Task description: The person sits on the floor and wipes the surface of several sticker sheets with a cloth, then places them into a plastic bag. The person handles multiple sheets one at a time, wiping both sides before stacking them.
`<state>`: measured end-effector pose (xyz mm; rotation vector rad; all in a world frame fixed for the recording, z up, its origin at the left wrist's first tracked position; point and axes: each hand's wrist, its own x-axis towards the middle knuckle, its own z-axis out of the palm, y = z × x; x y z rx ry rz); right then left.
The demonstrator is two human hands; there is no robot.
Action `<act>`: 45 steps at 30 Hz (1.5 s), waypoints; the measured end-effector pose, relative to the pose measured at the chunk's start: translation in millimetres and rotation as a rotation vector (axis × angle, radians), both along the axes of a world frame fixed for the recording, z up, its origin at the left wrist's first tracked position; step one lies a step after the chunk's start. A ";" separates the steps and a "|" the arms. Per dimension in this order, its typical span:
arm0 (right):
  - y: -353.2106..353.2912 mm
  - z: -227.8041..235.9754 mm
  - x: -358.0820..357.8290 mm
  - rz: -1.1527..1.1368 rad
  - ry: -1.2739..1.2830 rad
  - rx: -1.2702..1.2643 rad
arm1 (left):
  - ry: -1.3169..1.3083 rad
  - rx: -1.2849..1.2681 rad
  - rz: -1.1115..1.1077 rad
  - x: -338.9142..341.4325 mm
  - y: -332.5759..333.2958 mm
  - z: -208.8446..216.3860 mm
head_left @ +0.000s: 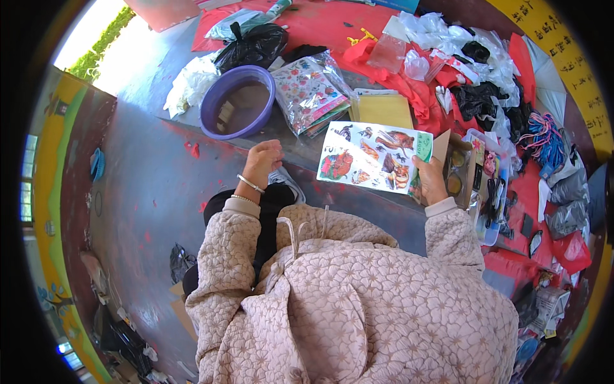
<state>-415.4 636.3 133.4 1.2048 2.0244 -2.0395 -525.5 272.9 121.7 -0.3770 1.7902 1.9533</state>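
My right hand (431, 181) grips the right edge of a white picture sheet (368, 182), thumb on top. Colourful figures in red, brown and orange cover the sheet, and a green strip runs down its right side. It is held tilted above the step, in front of me. My left hand (261, 165), with a bangle at the wrist, is raised to the left of the sheet, apart from it. Its fingers are curled in, and whatever they may hold is hidden. Just beyond that hand stands a purple basin (208, 115) with a few small pale pieces inside.
Clear-wrapped patterned sheets (307, 89) lie right of the basin, beside a yellow pad (384, 110). To the right are an open cardboard box (441, 144) and a clear plastic bin (491, 224). Plastic bags (252, 48) and red sheeting (320, 25) spread behind.
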 end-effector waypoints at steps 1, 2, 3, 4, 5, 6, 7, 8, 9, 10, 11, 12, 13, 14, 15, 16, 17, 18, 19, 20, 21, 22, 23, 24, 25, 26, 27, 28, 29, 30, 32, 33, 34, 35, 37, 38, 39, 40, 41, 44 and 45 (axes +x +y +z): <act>-4.7 -0.1 -5.0 -0.011 -0.002 0.008 | 0.013 -0.063 -0.015 -1.2 4.4 -5.5; -8.1 -0.5 -11.1 -0.028 0.041 0.038 | 0.026 -0.127 -0.029 -2.4 8.7 -10.2; -11.1 -3.5 -18.7 -0.054 0.042 0.023 | 0.038 -0.190 -0.042 -3.9 11.0 -15.3; -14.1 -7.4 -27.3 -0.079 0.045 0.008 | 0.055 -0.231 -0.066 -5.9 10.4 -19.5; -17.0 -10.6 -35.8 -0.104 0.049 -0.008 | 0.071 -0.272 -0.088 -7.9 8.6 -24.5; -19.8 -12.3 -43.9 -0.092 0.017 -0.020 | 0.087 -0.313 -0.111 -10.4 6.7 -30.4; -24.5 -17.2 -49.8 -0.112 0.068 -0.050 | 0.169 -0.394 -0.138 -12.9 1.9 -39.3; -28.7 -24.7 -54.9 -0.134 0.120 -0.078 | 0.253 -0.473 -0.167 -15.6 -1.5 -48.5; -33.4 -31.2 -59.7 -0.155 0.171 -0.106 | 0.336 -0.553 -0.196 -18.0 -6.2 -57.0; -36.8 -35.4 -64.0 -0.187 0.230 -0.147 | 0.369 -0.599 -0.205 -19.9 -4.6 -54.8; -36.6 -49.5 -68.5 -0.215 0.247 -0.155 | 0.407 -0.640 -0.219 -19.9 2.4 -49.3; -36.3 -70.4 -72.6 -0.243 0.264 -0.164 | 0.445 -0.681 -0.232 -21.7 8.8 -45.5; -43.9 -73.4 -75.9 -0.263 0.274 -0.180 | 0.458 -0.680 -0.237 -22.0 9.4 -44.9; -57.9 -65.3 -76.1 -0.289 0.227 -0.241 | 0.472 -0.679 -0.243 -22.4 9.6 -44.9; -65.3 -80.9 -76.1 -0.244 0.328 -0.204 | 0.486 -0.677 -0.249 -22.8 10.1 -44.3; -68.4 -109.0 -80.7 -0.317 0.377 -0.234 | 0.503 -0.678 -0.263 -25.1 14.9 -39.5; -77.3 -118.8 -84.4 -0.385 0.420 -0.263 | 0.512 -0.677 -0.275 -25.8 18.1 -35.6; -81.3 -126.7 -82.1 -0.395 0.393 -0.333 | 0.521 -0.676 -0.287 -26.0 20.3 -34.1; -96.5 -113.7 -80.2 -0.395 0.361 -0.409 | 0.511 -0.679 -0.283 -23.3 18.1 -35.3; -108.2 -105.1 -79.3 -0.401 0.339 -0.483 | 0.512 -0.680 -0.283 -23.8 18.5 -34.3; -117.4 -108.9 -76.5 -0.375 0.296 -0.533 | 0.513 -0.681 -0.284 -24.0 18.5 -33.2; -124.3 -115.7 -74.3 -0.351 0.260 -0.579 | 0.509 -0.683 -0.293 -24.8 19.4 -30.4; -130.7 -120.4 -75.0 -0.327 0.226 -0.624 | 0.508 -0.683 -0.300 -25.2 20.8 -27.9; -138.5 -125.1 -77.4 -0.318 0.254 -0.650 | 0.507 -0.684 -0.308 -25.1 22.2 -26.5; -147.0 -125.6 -81.9 -0.305 0.280 -0.680 | 0.502 -0.672 -0.303 -25.2 22.5 -25.5; -150.0 -123.9 -89.6 -0.300 0.280 -0.700 | 0.498 -0.659 -0.298 -24.9 23.0 -24.8; -150.5 -123.6 -100.0 -0.292 0.286 -0.634 | 0.493 -0.648 -0.292 -24.3 23.0 -24.5; -152.1 -123.4 -113.8 -0.281 0.292 -0.575 | 0.517 -0.632 -0.285 -23.8 20.8 -28.0; -151.9 -121.3 -130.7 -0.271 0.304 -0.517 | 0.515 -0.632 -0.282 -23.2 19.8 -27.5; -146.9 -135.0 -147.9 -0.267 0.311 -0.505 | 0.512 -0.632 -0.277 -21.3 19.8 -26.1; -139.4 -150.5 -180.8 -0.272 0.362 -0.565 | 0.518 -0.642 -0.297 -22.8 21.8 -23.7; -142.9 -145.4 -193.0 -0.295 0.336 -0.592 | 0.517 -0.631 -0.287 -22.5 21.8 -24.2; -145.7 -145.4 -202.4 -0.287 0.320 -0.591 | 0.516 -0.618 -0.280 -21.5 22.3 -26.2; -148.3 -145.6 -211.0 -0.280 0.304 -0.590 | 0.514 -0.605 -0.273 -20.9 22.5 -28.0; -147.6 -156.7 -231.4 -0.267 0.328 -0.575 | 0.516 -0.603 -0.286 -22.2 24.0 -28.2; -142.1 -175.2 -243.1 -0.265 0.372 -0.563 | 0.498 -0.581 -0.299 -23.4 27.1 -21.8; -140.9 -185.5 -251.5 -0.259 0.414 -0.557 | 0.479 -0.569 -0.307 -23.5 28.7 -16.9; -146.4 -186.5 -255.5 -0.243 0.392 -0.508 | 0.461 -0.549 -0.301 -21.6 27.8 -16.6; -153.3 -190.5 -259.6 -0.267 0.429 -0.532 | 0.446 -0.545 -0.306 -20.1 26.5 -15.6; -162.7 -212.6 -270.6 -0.335 0.454 -0.576 | 0.447 -0.524 -0.320 -19.4 26.5 -18.7; -160.9 -221.0 -275.2 -0.291 0.395 -0.504 | 0.441 -0.537 -0.329 -21.0 27.2 -17.5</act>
